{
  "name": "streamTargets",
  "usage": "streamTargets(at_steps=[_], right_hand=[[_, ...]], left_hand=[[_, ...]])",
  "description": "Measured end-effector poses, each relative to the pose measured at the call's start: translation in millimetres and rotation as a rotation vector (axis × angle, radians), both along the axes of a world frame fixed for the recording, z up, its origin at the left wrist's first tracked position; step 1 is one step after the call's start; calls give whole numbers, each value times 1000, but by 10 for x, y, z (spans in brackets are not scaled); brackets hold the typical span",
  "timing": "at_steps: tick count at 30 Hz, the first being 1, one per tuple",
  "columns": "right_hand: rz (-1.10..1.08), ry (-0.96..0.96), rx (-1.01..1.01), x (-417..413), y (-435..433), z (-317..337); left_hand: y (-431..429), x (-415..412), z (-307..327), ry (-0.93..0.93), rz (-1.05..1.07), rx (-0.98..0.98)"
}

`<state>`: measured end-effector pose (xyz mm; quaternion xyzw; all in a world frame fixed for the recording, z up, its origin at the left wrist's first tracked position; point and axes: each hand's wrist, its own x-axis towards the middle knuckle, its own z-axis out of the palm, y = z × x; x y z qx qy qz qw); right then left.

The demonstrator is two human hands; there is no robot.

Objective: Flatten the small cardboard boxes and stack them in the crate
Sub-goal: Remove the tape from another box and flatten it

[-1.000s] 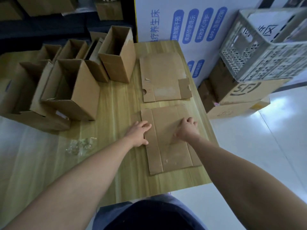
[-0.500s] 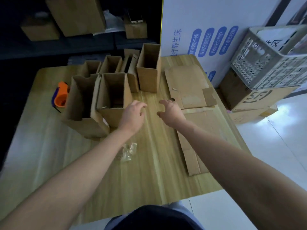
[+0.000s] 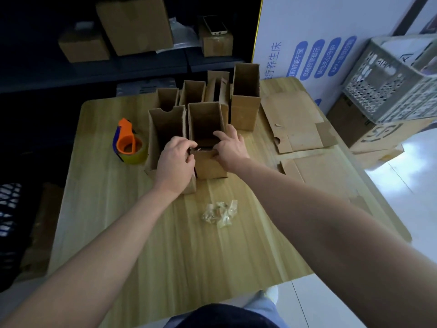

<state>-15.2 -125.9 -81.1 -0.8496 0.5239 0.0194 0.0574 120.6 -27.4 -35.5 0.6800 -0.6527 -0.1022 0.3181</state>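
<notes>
While my left hand (image 3: pixel 176 159) and right hand (image 3: pixel 230 147) curl their fingers over the near rim of the open box (image 3: pixel 210 165) at centre frame, another box (image 3: pixel 165 129) crowds its left side, tape dispenser (image 3: pixel 127 144) beyond, crumpled wrap (image 3: pixel 220 213) below, flattened boxes (image 3: pixel 295 124) right, crate (image 3: pixel 392 84) upper right

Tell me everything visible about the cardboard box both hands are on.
The box is plain brown corrugated cardboard, not yet flattened, upright on the wooden table, its top open and its inside dark. The left hand grips its near-left corner; the right hand holds the near rim on the right. Another open box stands right against its left side.
</notes>
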Motion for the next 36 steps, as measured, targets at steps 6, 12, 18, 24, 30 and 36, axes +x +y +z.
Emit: streamTargets(at_steps=[6,12,18,24,30,36], right_hand=[[-48,-282,-28,-303,51,399],[-452,-842,233,-828,205,912],[-776,-1062,316,-1574,338,1002],[-864,-970,226,-2164,601,836],[-680,-531,98,-2564,780,846],[-819,-757,195,-2834,909,754]], left_hand=[[-48,-146,2,79,-6,27],[-120,-456,-3,170,-119,160],[-216,-900,-67,152,-355,396],[-212,-1426,-168,258,-457,381],[-240,-1806,-242,183,-513,333],[-361,-1865,-194,571,-373,497]])
